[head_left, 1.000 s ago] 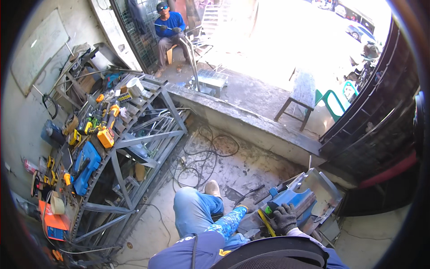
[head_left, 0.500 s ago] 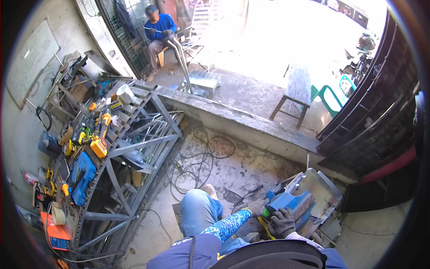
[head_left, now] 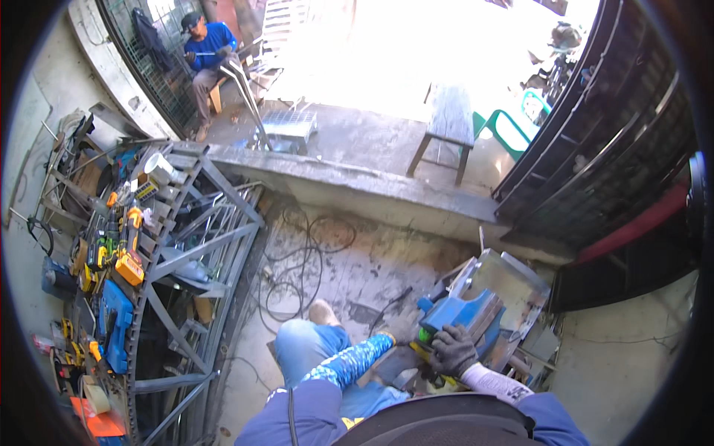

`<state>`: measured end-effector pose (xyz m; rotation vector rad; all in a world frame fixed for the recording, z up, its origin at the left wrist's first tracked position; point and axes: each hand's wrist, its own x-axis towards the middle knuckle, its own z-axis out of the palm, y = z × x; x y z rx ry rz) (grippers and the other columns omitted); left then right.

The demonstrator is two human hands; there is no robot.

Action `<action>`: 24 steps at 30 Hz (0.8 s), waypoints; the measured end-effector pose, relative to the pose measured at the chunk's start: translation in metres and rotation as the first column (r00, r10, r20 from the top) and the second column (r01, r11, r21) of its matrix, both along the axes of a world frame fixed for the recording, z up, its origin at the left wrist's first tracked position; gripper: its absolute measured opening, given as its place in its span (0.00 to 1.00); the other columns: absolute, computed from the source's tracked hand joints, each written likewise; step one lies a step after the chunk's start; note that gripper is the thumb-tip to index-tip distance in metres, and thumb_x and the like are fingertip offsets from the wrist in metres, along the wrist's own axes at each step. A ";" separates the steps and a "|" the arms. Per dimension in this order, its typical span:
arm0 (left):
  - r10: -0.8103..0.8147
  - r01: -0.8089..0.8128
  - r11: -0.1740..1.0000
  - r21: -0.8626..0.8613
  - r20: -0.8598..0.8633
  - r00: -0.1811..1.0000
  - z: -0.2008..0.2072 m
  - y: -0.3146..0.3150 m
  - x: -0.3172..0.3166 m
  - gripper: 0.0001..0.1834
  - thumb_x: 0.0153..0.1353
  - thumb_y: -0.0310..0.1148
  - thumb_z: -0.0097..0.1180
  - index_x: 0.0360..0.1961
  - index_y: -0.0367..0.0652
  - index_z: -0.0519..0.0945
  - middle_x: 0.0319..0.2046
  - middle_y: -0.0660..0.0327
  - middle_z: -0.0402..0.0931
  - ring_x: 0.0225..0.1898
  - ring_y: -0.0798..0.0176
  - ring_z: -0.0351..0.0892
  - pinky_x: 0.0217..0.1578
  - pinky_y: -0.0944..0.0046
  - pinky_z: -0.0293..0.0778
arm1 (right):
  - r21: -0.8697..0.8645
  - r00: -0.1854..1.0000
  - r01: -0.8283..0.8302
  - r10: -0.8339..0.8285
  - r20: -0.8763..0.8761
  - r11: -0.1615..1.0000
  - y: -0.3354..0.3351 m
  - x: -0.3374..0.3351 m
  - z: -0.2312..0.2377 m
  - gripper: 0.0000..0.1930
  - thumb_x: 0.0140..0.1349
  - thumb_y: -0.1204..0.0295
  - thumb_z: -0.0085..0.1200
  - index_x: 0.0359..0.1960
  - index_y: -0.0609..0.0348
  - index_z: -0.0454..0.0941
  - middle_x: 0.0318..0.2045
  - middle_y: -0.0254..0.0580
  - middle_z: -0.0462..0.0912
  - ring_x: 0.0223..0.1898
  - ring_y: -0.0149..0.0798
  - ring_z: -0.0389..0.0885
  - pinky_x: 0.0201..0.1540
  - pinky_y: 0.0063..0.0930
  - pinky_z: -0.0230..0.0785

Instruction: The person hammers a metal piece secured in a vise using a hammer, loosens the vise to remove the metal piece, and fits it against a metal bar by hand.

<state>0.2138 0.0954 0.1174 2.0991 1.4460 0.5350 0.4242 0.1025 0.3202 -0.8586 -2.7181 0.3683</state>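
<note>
R hand, dark work glove, fingers curled down and clamped on the rear of a blue power tool. L hand hidden behind tool body; only blue patterned sleeve shows, reaching toward tool's front, so can't tell if its fingers are apart or closed.

Tool sits on a shiny metal sheet piece, low at person's R, just ahead of the bent knee in jeans. Black cable loops over concrete floor to the L.

Judgement: to work it well, keep both hands firm, tool flat to the metal, cable behind and clear.

Far L: metal rack w/ yellow drills. Another person sits outside, well apart.
</note>
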 end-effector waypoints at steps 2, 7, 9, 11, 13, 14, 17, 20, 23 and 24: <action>-0.008 -0.013 0.942 -0.334 -0.061 0.998 0.027 0.009 0.002 0.35 0.65 0.45 0.54 0.71 0.46 0.64 0.71 0.43 0.60 0.68 0.38 0.67 0.65 0.44 0.69 | 0.025 0.999 0.038 -0.038 0.009 0.999 0.004 0.003 -0.002 0.12 0.46 0.61 0.62 0.30 0.52 0.83 0.41 0.39 0.84 0.52 0.51 0.80 0.61 0.54 0.67; 0.082 -0.115 0.813 -0.570 -0.083 0.993 0.024 -0.006 0.005 0.38 0.64 0.47 0.55 0.73 0.47 0.62 0.71 0.43 0.61 0.68 0.37 0.68 0.66 0.47 0.68 | 0.046 0.999 0.031 -0.032 0.012 0.998 -0.003 0.002 0.007 0.11 0.46 0.62 0.62 0.31 0.51 0.81 0.41 0.39 0.83 0.53 0.50 0.79 0.60 0.56 0.67; 0.128 -0.172 0.815 -0.553 -0.117 0.985 0.021 -0.005 0.011 0.37 0.66 0.48 0.53 0.73 0.47 0.62 0.71 0.43 0.62 0.68 0.38 0.68 0.67 0.46 0.67 | 0.037 0.999 0.033 -0.032 -0.009 0.999 -0.002 0.003 0.005 0.11 0.47 0.62 0.62 0.31 0.51 0.81 0.41 0.39 0.83 0.53 0.51 0.79 0.61 0.57 0.67; 0.200 -0.222 0.802 -0.555 -0.101 0.975 0.020 0.006 0.021 0.37 0.68 0.50 0.53 0.74 0.46 0.60 0.71 0.42 0.61 0.68 0.40 0.68 0.67 0.47 0.66 | 0.041 0.999 0.035 -0.034 -0.014 0.999 -0.001 0.002 0.008 0.11 0.47 0.62 0.62 0.31 0.51 0.81 0.41 0.39 0.83 0.53 0.51 0.79 0.61 0.56 0.67; 0.446 -0.382 0.684 -0.621 -0.058 0.893 0.048 0.024 0.028 0.38 0.69 0.55 0.51 0.72 0.44 0.63 0.69 0.42 0.65 0.67 0.41 0.70 0.66 0.48 0.67 | 0.048 0.998 0.058 -0.057 -0.019 0.997 -0.002 0.007 0.005 0.11 0.47 0.62 0.62 0.31 0.51 0.81 0.41 0.39 0.83 0.53 0.51 0.79 0.61 0.56 0.67; 0.457 -0.393 0.681 -0.618 -0.062 0.887 0.033 0.025 0.023 0.38 0.69 0.55 0.51 0.72 0.44 0.63 0.69 0.42 0.65 0.67 0.41 0.70 0.66 0.48 0.67 | 0.039 0.999 0.037 -0.035 -0.035 0.999 -0.002 0.004 0.004 0.11 0.47 0.62 0.62 0.30 0.51 0.81 0.41 0.39 0.83 0.53 0.50 0.79 0.60 0.55 0.68; 0.443 -0.341 0.679 -0.650 -0.008 0.897 0.014 0.031 0.012 0.39 0.68 0.61 0.50 0.69 0.42 0.68 0.64 0.41 0.72 0.66 0.40 0.72 0.65 0.50 0.68 | 0.044 0.998 0.024 -0.021 -0.051 0.999 -0.001 0.004 0.005 0.11 0.46 0.62 0.62 0.30 0.51 0.81 0.40 0.38 0.83 0.52 0.49 0.80 0.59 0.52 0.69; 0.423 -0.218 0.721 -0.658 0.169 0.890 0.012 0.014 -0.002 0.41 0.65 0.65 0.51 0.66 0.42 0.72 0.60 0.40 0.77 0.64 0.40 0.74 0.63 0.50 0.69 | 0.062 0.998 0.035 -0.032 -0.048 0.997 -0.001 0.008 0.002 0.11 0.46 0.61 0.62 0.30 0.51 0.81 0.40 0.38 0.83 0.51 0.49 0.80 0.58 0.51 0.70; 0.447 -0.363 0.598 -0.715 -0.078 0.891 -0.027 -0.046 -0.008 0.37 0.64 0.60 0.52 0.67 0.48 0.73 0.62 0.40 0.74 0.65 0.40 0.73 0.66 0.49 0.67 | 0.052 0.999 0.035 -0.033 -0.039 0.998 -0.003 0.005 0.000 0.12 0.46 0.61 0.62 0.30 0.51 0.81 0.40 0.38 0.84 0.52 0.49 0.80 0.59 0.52 0.69; 0.503 -0.415 0.629 -0.657 -0.064 0.862 -0.051 -0.067 -0.010 0.38 0.64 0.58 0.52 0.68 0.45 0.72 0.64 0.39 0.71 0.66 0.39 0.71 0.68 0.48 0.64 | 0.034 0.999 0.034 -0.033 -0.032 0.999 -0.002 0.004 0.001 0.12 0.47 0.61 0.62 0.30 0.51 0.81 0.41 0.38 0.84 0.53 0.50 0.80 0.60 0.53 0.69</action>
